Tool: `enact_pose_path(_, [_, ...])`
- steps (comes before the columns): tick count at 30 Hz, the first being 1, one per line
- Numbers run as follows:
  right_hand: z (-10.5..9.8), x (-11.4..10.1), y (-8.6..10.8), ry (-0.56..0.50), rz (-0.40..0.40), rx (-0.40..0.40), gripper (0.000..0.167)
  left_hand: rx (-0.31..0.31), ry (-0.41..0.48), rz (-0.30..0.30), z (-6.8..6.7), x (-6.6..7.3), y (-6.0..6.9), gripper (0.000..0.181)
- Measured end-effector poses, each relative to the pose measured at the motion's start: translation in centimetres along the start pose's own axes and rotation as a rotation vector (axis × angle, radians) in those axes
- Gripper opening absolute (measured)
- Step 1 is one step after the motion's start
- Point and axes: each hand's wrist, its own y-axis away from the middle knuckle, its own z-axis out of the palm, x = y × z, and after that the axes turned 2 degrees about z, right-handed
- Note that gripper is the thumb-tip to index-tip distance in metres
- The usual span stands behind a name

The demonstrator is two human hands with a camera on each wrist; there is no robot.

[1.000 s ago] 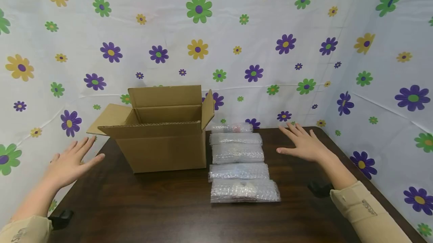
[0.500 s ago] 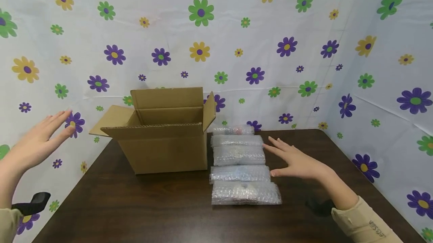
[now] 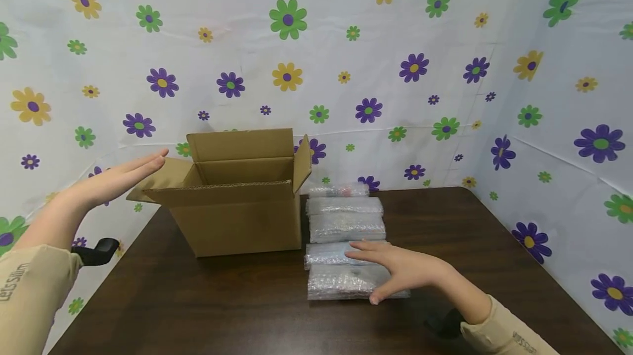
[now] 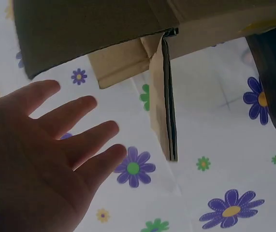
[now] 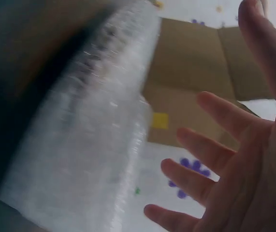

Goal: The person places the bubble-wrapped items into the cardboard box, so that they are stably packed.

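Left hand: my fingers are straight, gripping nothing, near the left flap of the cardboard box.
Right hand: mine too grips nothing, fingers spread over the nearest two bubble-wrapped packages.
Cardboard box: open-topped, left of the packages.
Bubble-wrapped packages: five, near to far along the table.

- Box on counter, left of packets
- Packets one behind another
- Cloth behind them
- Left hand by box's left side
- Right hand near front packets
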Motion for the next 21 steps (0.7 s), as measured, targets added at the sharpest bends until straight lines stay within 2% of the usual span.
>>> enact_pose_path(6, [1.0,0.3,-0.8,0.060,-0.004,-0.014,0.082,-0.102,0.014,-0.048,0.2,-0.3,-1.8,0.073])
enact_pose_path(13, [1.5,0.5,-1.0,0.108,0.026,-0.037,0.080,-0.202,0.043,-0.063,0.8,-0.9,-2.3,0.074])
enact_pose_path(18, [1.6,0.7,-1.0,0.115,0.048,-0.050,0.080,-0.240,0.040,-0.054,1.4,-1.2,-2.1,0.077])
enact_pose_path(21, [1.7,0.8,-1.1,0.118,0.059,-0.058,0.080,-0.241,0.025,-0.037,2.0,-1.3,-2.0,0.080])
